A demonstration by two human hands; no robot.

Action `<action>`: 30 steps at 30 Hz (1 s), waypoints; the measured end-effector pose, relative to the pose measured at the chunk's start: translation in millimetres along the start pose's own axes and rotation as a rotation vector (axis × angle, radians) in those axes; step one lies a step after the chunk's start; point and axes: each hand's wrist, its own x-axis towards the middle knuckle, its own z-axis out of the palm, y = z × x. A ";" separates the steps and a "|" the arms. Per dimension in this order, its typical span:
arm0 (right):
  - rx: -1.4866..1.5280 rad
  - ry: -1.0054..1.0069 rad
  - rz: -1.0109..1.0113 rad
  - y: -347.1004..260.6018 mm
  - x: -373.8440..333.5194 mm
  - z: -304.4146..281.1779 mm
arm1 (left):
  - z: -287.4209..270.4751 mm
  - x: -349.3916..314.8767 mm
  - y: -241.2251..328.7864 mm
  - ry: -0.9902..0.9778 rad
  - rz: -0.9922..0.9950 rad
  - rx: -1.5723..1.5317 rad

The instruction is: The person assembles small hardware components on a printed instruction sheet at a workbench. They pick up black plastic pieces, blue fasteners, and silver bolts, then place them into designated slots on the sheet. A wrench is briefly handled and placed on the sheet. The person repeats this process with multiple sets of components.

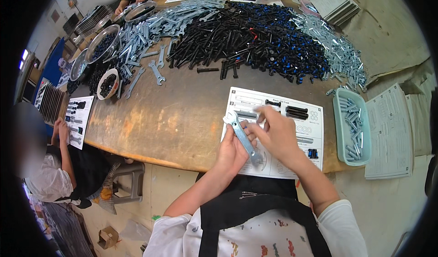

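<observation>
A silver flat wrench point(242, 134) with jaws at its ends lies tilted across my left hand point(232, 153), whose fingers close round it from below. Over the printed sheet point(274, 166), just right of the wrench, is my right hand point(279, 136). Its thumb and forefinger look apart, slightly blurred at the tips, and I see nothing between them. On the sheet rest black bolts point(297, 112), a short black piece point(273, 102), a metal tube point(305, 139) and small black-and-blue parts point(313, 153). My hands hide part of the sheet.
Heaps of wrenches point(182, 16), black bolts point(205, 40), blue-marked black parts point(292, 47) and silver sleeves point(340, 51) cover the far table. A turquoise tray point(340, 138) of sleeves stands right. Bowls point(108, 84) stand left. Co-workers sit left and opposite.
</observation>
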 end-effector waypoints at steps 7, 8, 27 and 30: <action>-0.181 0.056 -0.127 20.7 -50.4 23.5 | 29.9 -3.0 -9.3 0.062 0.144 0.065; -0.195 0.055 -0.125 21.5 -51.9 22.6 | 26.5 -1.8 -12.6 0.036 0.138 0.055; -0.286 -0.270 -0.140 137.6 -164.2 -104.9 | 23.5 -22.8 -65.5 -0.442 0.095 1.956; -0.303 -0.204 -0.209 145.2 -164.6 -93.3 | 16.5 -19.4 -75.5 -0.451 0.219 2.127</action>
